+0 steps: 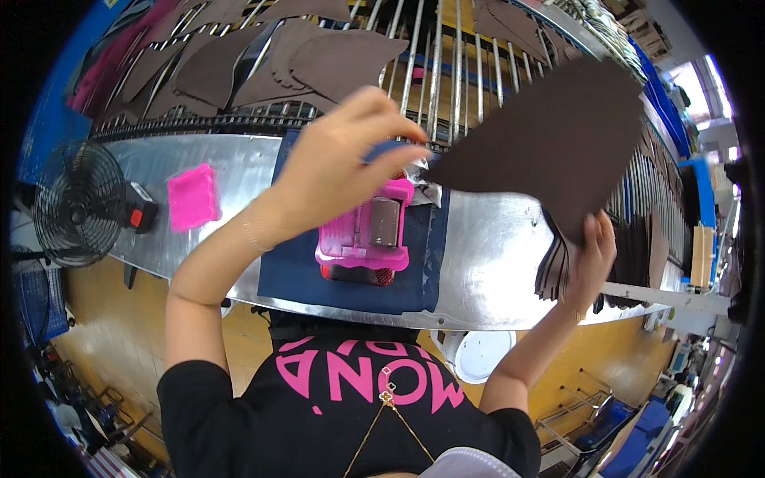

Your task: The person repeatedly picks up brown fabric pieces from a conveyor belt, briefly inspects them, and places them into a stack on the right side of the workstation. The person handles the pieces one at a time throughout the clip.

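Note:
My right hand [591, 259] grips the lower edge of a large dark brown cut sheet piece [550, 135], its curved outline held up over the right side of the bench. My left hand [343, 163] is raised with thumb and fingers apart, close to the piece's pointed left tip. Nothing shows between its fingers. Beneath it lies a pink tray-like holder [343, 239] with a brown block-shaped part [386, 222] in it, on a dark blue mat [295, 279]. The left forearm and hand partly cover the holder.
Several brown cut pieces [343, 60] rest on a roller conveyor [434, 80] beyond the metal bench [494, 263]. More hang stacked [633, 259] at the right. A pink tray [192, 198] and a black fan [80, 203] are at the left. A white bucket [484, 354] stands below.

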Demonstrator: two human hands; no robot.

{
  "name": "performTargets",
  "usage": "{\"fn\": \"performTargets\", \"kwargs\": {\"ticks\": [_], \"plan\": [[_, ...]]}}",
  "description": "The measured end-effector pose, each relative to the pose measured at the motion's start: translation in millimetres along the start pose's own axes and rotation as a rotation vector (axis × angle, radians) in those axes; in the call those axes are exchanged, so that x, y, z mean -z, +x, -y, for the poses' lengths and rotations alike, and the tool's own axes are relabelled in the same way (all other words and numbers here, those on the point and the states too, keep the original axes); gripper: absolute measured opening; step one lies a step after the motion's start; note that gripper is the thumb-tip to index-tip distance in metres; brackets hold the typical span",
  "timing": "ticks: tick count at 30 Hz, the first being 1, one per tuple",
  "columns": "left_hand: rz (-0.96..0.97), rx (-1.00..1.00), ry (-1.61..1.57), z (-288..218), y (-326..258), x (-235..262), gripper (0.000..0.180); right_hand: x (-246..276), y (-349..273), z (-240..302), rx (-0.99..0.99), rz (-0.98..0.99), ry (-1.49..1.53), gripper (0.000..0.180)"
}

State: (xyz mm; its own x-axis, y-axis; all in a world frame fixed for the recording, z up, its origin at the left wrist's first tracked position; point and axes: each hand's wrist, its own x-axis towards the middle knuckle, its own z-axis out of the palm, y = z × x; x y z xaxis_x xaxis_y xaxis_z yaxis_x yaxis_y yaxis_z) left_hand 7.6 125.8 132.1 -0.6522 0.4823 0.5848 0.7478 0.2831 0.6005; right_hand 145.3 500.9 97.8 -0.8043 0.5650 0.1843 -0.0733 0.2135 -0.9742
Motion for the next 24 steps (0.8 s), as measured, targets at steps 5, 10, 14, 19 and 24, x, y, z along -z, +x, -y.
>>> {"fn": "performTargets", "kwargs": {"ticks": [5, 10, 14, 19, 24], "plan": [[-0.078, 0.322, 0.030, 9.4, -18.7, 42.6, 0.016, -68.5, 94.1, -72.1, -0.065, 0.112, -0.134, 0.044], [-0.222, 0.422, 0.031, 26.3, -51.5, 67.7, 0.017, -120.2, 153.0, -147.1, -0.323, 0.183, -0.138, 0.038], [-0.227, 0.481, 0.052, 36.2, -65.8, 75.0, 0.021, -113.1, 162.9, -166.1, -0.190, 0.238, -0.429, 0.038], [-0.260, 0.526, -0.085, 53.3, -78.1, 67.9, 0.024, -68.5, 98.5, -109.4, 0.006, -0.084, -0.744, 0.044], [-0.232, 0.580, -0.284, 56.9, -61.4, 50.9, 0.026, 88.9, -2.3, -122.7, -0.174, -0.641, -1.335, 0.039]]}}
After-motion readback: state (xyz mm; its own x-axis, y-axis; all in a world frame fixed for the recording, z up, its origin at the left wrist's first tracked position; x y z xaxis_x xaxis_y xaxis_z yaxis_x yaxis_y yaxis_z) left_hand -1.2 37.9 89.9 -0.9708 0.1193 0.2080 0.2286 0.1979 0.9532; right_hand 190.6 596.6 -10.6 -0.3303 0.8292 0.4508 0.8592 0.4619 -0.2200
